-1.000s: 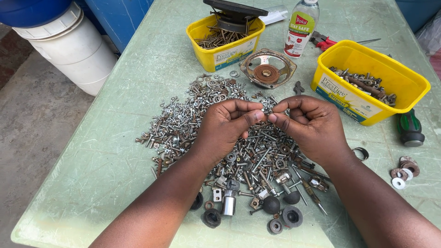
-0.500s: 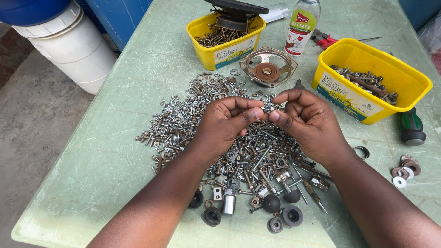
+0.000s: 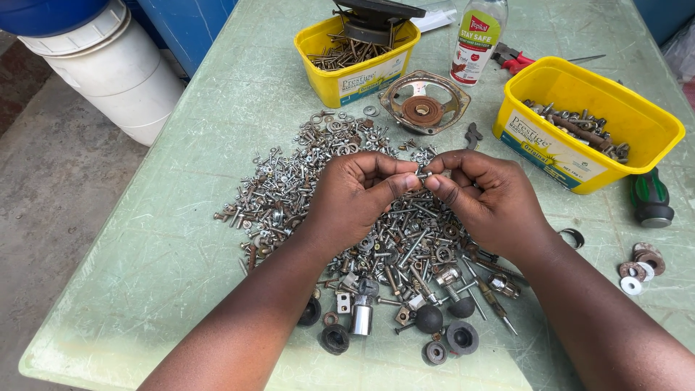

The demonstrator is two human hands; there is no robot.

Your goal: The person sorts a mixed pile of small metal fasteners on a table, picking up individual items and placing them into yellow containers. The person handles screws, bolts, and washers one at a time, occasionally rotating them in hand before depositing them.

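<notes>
My left hand (image 3: 358, 195) and right hand (image 3: 489, 199) pinch one small bolt (image 3: 423, 174) together above the fastener pile (image 3: 304, 174); yellow tubs (image 3: 586, 123), a rusty speaker (image 3: 423, 108) and a bottle (image 3: 478, 36) stand beyond.

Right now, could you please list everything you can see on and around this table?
Table: one, pale green, fills the view.
Pile of screws, nuts and bolts: one, silvery and rusty, mid-table under the hands.
Yellow tubs: two; far tub holds long nails, right tub holds rusty hardware.
Speaker part: one, rusty, round, between the tubs.
Bottle: one, clear with a label, far side.
Pliers: one, red handles, beside the bottle.
Screwdriver: one, green and black handle, right edge.
Washers: a few, rusty and white, right edge.
Black rubber pieces: several, near edge.
Bucket: one, white, on the floor at left.
Left hand and right hand: pinch a small fastener together.
</notes>
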